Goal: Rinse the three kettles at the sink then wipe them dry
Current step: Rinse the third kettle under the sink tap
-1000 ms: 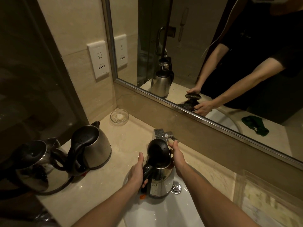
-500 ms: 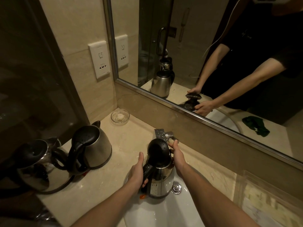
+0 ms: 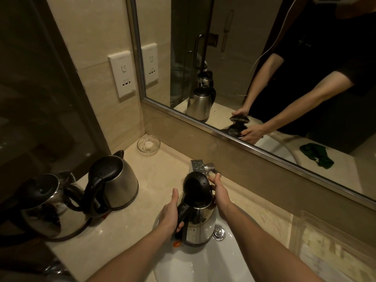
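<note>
Head view, left to right.

- Far left: polished kettle [image 3: 40,206] stands at the end of the countertop [image 3: 126,231], hard against a dark glass panel [image 3: 40,98]. No spare room behind it.
- Brushed steel kettle [image 3: 120,184] is just to its right, lid down. Its black handle touches the polished kettle.
- Behind them, in the corner, is a glass dish [image 3: 148,143]. A wall socket [image 3: 123,75] sits above, beside the mirror frame [image 3: 264,147].
- A bare strip of counter lies between the brushed kettle and the sink [image 3: 203,265].
- Left hand [image 3: 169,212]: fingers wrapped round the black handle of the held kettle [image 3: 200,226], thumb straight up.
- Held kettle is upright in the rear left of the basin, just beside the drain knob [image 3: 218,233]. Cannot tell whether its base touches the basin.
- Its lid [image 3: 197,189] stands open, with its top edge close under the faucet [image 3: 200,165]. Very little clearance there.
- Right hand [image 3: 220,194]: clasps the kettle's right side just below the lid, with one fingertip just beside the faucet lever.
- The basin is open toward the front. At far right, a clear tray [image 3: 335,251] takes up the counter edge.
- A green cloth [image 3: 316,155] is seen only in the mirror.

Against 0.5 s and 1.0 s ago: both grips, the kettle position and the open lid are unchanged. Only the view has shifted slightly.
</note>
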A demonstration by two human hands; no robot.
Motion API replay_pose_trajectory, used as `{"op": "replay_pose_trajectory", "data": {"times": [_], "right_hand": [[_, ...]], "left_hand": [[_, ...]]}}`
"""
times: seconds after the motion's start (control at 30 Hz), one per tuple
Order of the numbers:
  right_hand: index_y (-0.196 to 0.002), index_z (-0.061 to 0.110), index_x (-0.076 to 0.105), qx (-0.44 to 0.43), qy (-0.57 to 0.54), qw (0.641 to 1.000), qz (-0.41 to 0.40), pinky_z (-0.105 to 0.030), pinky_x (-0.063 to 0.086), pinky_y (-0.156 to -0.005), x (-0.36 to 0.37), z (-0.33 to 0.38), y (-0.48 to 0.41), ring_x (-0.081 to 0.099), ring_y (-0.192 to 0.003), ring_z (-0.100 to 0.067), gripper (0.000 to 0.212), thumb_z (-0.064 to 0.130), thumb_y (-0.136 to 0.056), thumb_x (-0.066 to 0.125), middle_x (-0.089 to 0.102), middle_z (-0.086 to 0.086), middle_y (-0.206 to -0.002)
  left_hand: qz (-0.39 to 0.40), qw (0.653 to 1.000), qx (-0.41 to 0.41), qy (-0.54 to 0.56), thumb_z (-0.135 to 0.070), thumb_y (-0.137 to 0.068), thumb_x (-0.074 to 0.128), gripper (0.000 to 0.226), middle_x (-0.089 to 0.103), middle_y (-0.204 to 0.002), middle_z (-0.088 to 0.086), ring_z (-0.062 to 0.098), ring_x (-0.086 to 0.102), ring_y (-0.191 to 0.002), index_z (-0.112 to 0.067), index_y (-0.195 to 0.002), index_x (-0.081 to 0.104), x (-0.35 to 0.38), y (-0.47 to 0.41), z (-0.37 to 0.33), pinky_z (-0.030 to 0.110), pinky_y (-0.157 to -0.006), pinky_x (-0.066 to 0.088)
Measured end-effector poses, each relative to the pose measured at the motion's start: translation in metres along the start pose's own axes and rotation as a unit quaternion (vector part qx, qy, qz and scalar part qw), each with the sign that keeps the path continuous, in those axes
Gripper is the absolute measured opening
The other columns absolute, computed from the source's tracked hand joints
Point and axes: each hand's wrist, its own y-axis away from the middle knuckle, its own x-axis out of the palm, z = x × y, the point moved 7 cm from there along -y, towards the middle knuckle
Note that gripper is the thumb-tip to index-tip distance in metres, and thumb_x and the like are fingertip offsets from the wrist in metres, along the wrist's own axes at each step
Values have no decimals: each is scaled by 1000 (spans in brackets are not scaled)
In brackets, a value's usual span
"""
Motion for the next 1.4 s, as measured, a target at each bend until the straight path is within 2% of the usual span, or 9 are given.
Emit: {"op": "replay_pose_trajectory", "data": {"times": [0.07, 0.23, 0.53, 0.6, 0.7, 0.87, 0.97, 1.17, 1.4], "right_hand": [[-140, 24, 49, -1, -1, 1000, -3, -42, 34, -98, -1, -1, 0, 39, -133, -33, 61, 57, -100, 17, 44, -15, -145], [-139, 25, 50, 2, -2, 1000, -6, -47, 33, -104, -2, -3, -3, 39, -134, -34, 61, 59, -99, 18, 43, -16, -146], [-140, 24, 49, 2, -3, 1000, -4, -46, 31, -105, 0, -1, -3, 36, -136, -34, 61, 58, -100, 18, 40, -16, -148], [-140, 24, 49, 2, -4, 1000, 0, -44, 34, -100, 0, -1, -2, 39, -133, -34, 61, 58, -100, 17, 42, -16, -146], [-139, 23, 50, 1, -11, 1000, 1, -37, 36, -88, 1, 0, -1, 49, -118, -29, 60, 56, -101, 17, 46, -16, -141], [-141, 22, 47, 7, -13, 1000, -1, -40, 33, -91, 1, -1, -2, 39, -134, -35, 60, 55, -101, 17, 42, -16, -145], [-142, 22, 47, 7, -10, 1000, 2, -44, 33, -98, 1, 0, -1, 39, -133, -34, 60, 55, -101, 17, 43, -15, -145], [-139, 25, 50, 5, 5, 1000, -10, -40, 33, -92, 1, -1, -4, 42, -130, -31, 61, 58, -100, 18, 48, -14, -141], [-142, 23, 47, 5, 2, 1000, -2, -42, 34, -94, 1, 0, -1, 41, -131, -34, 61, 56, -101, 16, 46, -16, -142]], "left_hand": [[2, 1000, -1, 6, -79, -91, 25, 89, 54, -49, 4, 15, 48, -37, 0, -101, 66, 0, -1, 1, 23, -38, 38], [5, 1000, 0, 3, -78, -91, 26, 79, 52, -46, 4, 15, 46, -35, -7, -87, 61, 1, 1, -1, 22, -38, 37], [6, 1000, 3, 0, -79, -91, 25, 80, 51, -45, 4, 15, 45, -35, -7, -82, 60, 1, 0, -2, 23, -39, 36], [6, 1000, 2, -4, -80, -90, 25, 82, 51, -45, 4, 15, 46, -35, -7, -85, 61, 0, -1, -1, 23, -39, 37], [6, 1000, 3, -7, -81, -90, 24, 85, 50, -44, 5, 16, 45, -33, -5, -86, 62, 0, -3, -1, 24, -40, 37], [10, 1000, 8, -10, -82, -88, 24, 86, 50, -44, 5, 16, 45, -34, -6, -84, 62, -1, -4, 0, 25, -41, 37], [5, 1000, 7, -13, -82, -88, 23, 86, 50, -45, 5, 17, 45, -34, -6, -84, 63, -1, -4, 0, 25, -40, 37], [8, 1000, 10, -15, -83, -88, 23, 86, 51, -46, 6, 17, 46, -35, -6, -82, 62, 0, -6, -1, 25, -40, 37], [12, 1000, 5, -6, -81, -89, 25, 82, 51, -46, 5, 16, 45, -34, -6, -81, 58, 1, -5, 0, 24, -38, 36]]}}
